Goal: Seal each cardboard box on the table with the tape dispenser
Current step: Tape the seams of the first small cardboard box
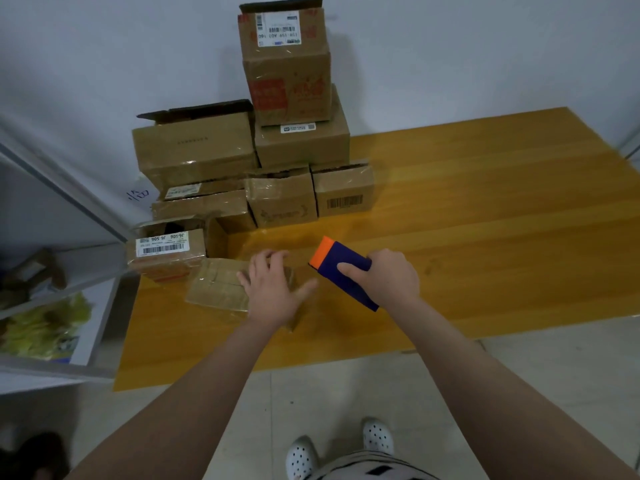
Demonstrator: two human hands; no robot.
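A small flat cardboard box (218,285) lies near the front left of the yellow wooden table (485,220). My left hand (272,289) rests flat on the box's right part, fingers spread and straight. My right hand (389,277) grips a blue tape dispenser (341,270) with an orange tip, held just right of the box and above the tabletop, tip pointing up-left. The dispenser is not touching the box.
Several more cardboard boxes are stacked at the table's back left against the white wall; the tallest (287,64) stands on top, and one with a barcode label (166,252) sits just behind the small box. A white shelf (69,306) stands left of the table.
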